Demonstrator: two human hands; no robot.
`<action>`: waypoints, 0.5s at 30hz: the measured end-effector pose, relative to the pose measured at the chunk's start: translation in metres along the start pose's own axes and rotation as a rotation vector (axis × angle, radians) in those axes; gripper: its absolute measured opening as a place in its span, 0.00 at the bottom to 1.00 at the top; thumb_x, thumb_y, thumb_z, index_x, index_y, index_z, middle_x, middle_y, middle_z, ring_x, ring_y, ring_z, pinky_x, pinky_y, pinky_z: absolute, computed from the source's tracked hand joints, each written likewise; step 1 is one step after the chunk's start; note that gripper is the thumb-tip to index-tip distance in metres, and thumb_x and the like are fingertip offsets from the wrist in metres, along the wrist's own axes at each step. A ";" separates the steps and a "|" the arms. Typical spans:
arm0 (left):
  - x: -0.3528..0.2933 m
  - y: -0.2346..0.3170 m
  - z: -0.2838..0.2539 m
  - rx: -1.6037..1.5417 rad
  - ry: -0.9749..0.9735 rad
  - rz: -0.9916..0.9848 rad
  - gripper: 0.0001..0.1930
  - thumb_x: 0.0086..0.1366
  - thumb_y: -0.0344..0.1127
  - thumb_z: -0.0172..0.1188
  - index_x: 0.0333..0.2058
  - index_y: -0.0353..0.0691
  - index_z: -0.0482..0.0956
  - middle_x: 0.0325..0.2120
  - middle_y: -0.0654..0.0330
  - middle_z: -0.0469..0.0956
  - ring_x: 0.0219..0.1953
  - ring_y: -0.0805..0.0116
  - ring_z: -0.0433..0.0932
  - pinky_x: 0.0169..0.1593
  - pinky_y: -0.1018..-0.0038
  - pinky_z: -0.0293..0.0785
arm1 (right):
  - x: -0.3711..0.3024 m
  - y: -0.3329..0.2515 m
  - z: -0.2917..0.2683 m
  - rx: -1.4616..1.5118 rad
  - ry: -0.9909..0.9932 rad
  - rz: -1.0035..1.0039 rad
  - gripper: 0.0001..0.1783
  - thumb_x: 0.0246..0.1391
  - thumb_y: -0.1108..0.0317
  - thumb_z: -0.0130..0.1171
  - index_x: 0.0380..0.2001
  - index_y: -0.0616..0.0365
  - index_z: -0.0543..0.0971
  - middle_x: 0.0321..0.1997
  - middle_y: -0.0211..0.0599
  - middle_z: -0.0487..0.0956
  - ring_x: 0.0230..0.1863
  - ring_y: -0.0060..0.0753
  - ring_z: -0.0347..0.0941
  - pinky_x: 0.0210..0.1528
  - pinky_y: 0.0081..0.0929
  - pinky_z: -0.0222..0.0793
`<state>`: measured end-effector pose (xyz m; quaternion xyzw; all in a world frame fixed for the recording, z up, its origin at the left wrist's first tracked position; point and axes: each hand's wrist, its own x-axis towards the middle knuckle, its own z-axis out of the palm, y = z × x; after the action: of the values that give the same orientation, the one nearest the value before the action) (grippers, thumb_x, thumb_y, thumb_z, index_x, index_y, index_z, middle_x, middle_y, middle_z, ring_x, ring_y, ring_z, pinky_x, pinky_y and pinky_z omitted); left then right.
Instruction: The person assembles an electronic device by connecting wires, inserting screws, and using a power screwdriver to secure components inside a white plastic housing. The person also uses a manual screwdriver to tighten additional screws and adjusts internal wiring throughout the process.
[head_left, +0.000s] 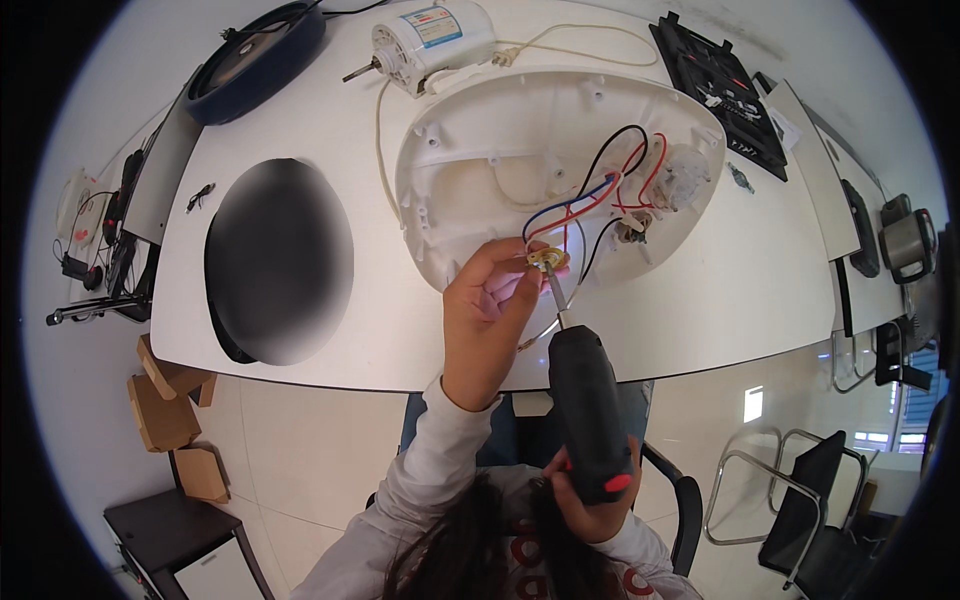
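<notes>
Between the fingertips of my left hand [487,310] is a small round brass-coloured electrical part [545,260], with red and blue wires [570,205] running from it. My right hand [592,503] grips a black cordless screwdriver [585,400] near its rear end, which has a red spot. The screwdriver's metal bit points away from me and its tip meets the brass-coloured part. Beyond my left hand lies a large white plastic housing [455,165], open side up. Inside its right end sit a clear plastic piece [682,178] and a small wired component [633,228].
A white motor [440,40] with a shaft and cord stands at the back. A dark round wheel-like ring [257,60] is at the far left, an open black tool case [722,95] at the far right. A blurred dark oval [280,260] covers the table's left side.
</notes>
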<state>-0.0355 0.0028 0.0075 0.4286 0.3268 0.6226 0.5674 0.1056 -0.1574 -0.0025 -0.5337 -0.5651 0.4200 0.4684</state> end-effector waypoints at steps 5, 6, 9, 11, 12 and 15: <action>0.000 0.002 -0.001 -0.006 -0.021 -0.020 0.13 0.65 0.22 0.52 0.49 0.29 0.71 0.42 0.50 0.80 0.46 0.60 0.80 0.55 0.65 0.72 | -0.006 0.003 -0.001 -0.021 0.018 -0.012 0.36 0.42 0.71 0.72 0.51 0.72 0.64 0.30 0.44 0.81 0.30 0.34 0.81 0.33 0.27 0.75; -0.001 0.003 0.000 -0.010 -0.010 -0.039 0.13 0.65 0.22 0.52 0.48 0.29 0.71 0.42 0.49 0.80 0.46 0.61 0.80 0.55 0.66 0.72 | -0.007 0.003 -0.001 -0.028 0.022 -0.008 0.36 0.42 0.71 0.72 0.51 0.72 0.64 0.30 0.44 0.81 0.30 0.34 0.81 0.33 0.27 0.75; -0.003 0.005 0.001 -0.012 0.019 -0.072 0.12 0.65 0.23 0.53 0.48 0.28 0.71 0.41 0.48 0.81 0.45 0.63 0.79 0.54 0.68 0.71 | -0.008 0.004 -0.002 -0.038 0.021 -0.003 0.36 0.41 0.71 0.72 0.50 0.72 0.64 0.29 0.44 0.81 0.30 0.34 0.82 0.33 0.27 0.75; -0.005 0.004 0.000 -0.008 0.025 -0.074 0.12 0.66 0.24 0.53 0.47 0.27 0.71 0.41 0.48 0.81 0.45 0.64 0.79 0.55 0.70 0.71 | -0.010 0.004 -0.004 -0.039 0.014 -0.002 0.35 0.41 0.71 0.72 0.50 0.73 0.64 0.30 0.44 0.81 0.30 0.34 0.82 0.34 0.27 0.75; -0.006 0.004 -0.001 -0.003 0.030 -0.076 0.11 0.66 0.24 0.53 0.47 0.27 0.71 0.40 0.48 0.81 0.45 0.64 0.79 0.55 0.70 0.71 | -0.012 0.004 -0.004 0.002 0.014 0.018 0.35 0.42 0.71 0.71 0.50 0.73 0.64 0.30 0.44 0.82 0.31 0.34 0.82 0.34 0.27 0.75; -0.009 0.003 -0.003 0.016 0.035 -0.067 0.11 0.67 0.26 0.54 0.46 0.28 0.71 0.40 0.48 0.81 0.45 0.65 0.79 0.54 0.71 0.71 | -0.014 0.002 -0.006 0.114 0.016 0.081 0.34 0.42 0.71 0.70 0.49 0.73 0.64 0.31 0.44 0.82 0.31 0.33 0.82 0.36 0.27 0.76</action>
<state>-0.0399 -0.0067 0.0071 0.4111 0.3558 0.6079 0.5787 0.1120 -0.1715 -0.0039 -0.5317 -0.5144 0.4659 0.4853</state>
